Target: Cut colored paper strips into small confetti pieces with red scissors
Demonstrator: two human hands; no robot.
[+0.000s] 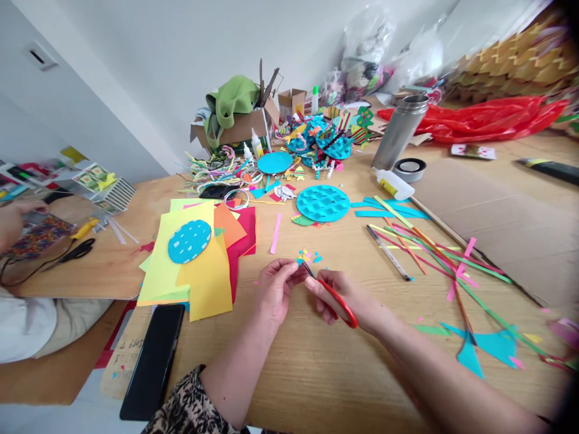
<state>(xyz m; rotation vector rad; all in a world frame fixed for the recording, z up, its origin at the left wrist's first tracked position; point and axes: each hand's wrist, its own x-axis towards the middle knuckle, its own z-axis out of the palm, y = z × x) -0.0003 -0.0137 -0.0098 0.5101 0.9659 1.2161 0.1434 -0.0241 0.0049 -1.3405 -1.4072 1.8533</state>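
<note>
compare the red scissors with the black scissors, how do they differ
The red scissors have red handles; the black scissors have black ones. The right hand holds the red scissors; the black scissors lie on the tabletop. The red scissors' blades point toward the left hand, the black scissors' away from it. Both have looped handles.

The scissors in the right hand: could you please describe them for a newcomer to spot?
Above the wooden table, find the bare left hand and right hand near the middle. The right hand holds the scissors, pointing toward the left. Red handles distinguish them from the black scissors far left.
</note>
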